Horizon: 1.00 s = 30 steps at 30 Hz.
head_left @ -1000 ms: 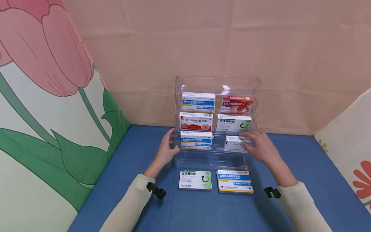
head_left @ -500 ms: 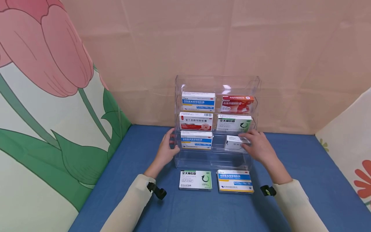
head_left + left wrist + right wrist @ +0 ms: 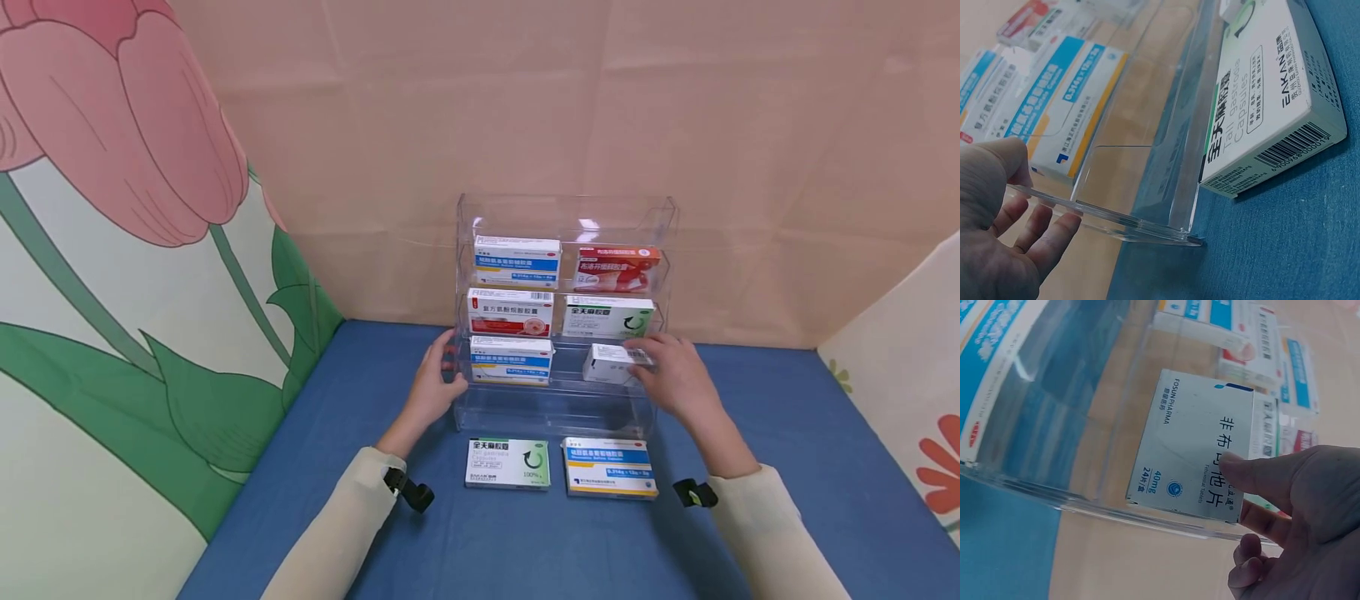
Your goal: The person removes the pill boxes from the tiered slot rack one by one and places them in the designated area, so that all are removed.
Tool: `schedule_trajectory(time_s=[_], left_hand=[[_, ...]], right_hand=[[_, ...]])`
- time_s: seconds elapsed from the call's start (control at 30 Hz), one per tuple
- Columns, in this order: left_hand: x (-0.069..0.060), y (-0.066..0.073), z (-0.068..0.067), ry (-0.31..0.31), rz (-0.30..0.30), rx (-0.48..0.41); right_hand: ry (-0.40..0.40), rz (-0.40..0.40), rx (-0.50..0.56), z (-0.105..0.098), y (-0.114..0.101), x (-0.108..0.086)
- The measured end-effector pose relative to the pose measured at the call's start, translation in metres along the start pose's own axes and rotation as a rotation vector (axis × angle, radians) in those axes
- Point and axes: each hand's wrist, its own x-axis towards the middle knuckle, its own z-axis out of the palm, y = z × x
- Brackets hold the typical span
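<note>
A clear tiered display rack (image 3: 558,410) stands upright on the blue cloth. My left hand (image 3: 432,385) holds its left side panel, thumb on the inner side and fingers outside, as the left wrist view shows. At the right of the third tier, my right hand (image 3: 677,375) pinches a small white medicine box (image 3: 1191,444) by its right end, thumb on the printed front. That box sits slightly askew. Left of it on the same tier is a blue-and-white medicine box (image 3: 512,362).
Higher tiers hold a red medicine box (image 3: 617,270), a red-and-white one (image 3: 510,314), a green-and-white one (image 3: 608,317) and another blue-and-white one (image 3: 517,263). Before the rack lie a green-and-white box (image 3: 507,464) and a blue-and-white box (image 3: 610,469). A wall (image 3: 570,108) rises behind.
The small white box has risen a little and turned slightly in my right hand, which shifted a little left at first. My left hand stays on the rack's side.
</note>
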Motion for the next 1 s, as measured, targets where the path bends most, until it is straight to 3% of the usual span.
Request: schedule_trajectory(time_s=[0.4, 0.73, 1.0], left_hand=[[0.003, -0.001, 0.002, -0.005, 0.0, 0.006], [0.0, -0.002, 0.002, -0.005, 0.001, 0.001], [0.001, -0.004, 0.001, -0.004, 0.004, 0.002]], right_hand=[[0.131, -0.053, 0.067, -0.025, -0.015, -0.011], [0.068, -0.068, 0.15, -0.033, -0.025, -0.024], [-0.016, -0.062, 0.235, -0.031, -0.019, -0.03]])
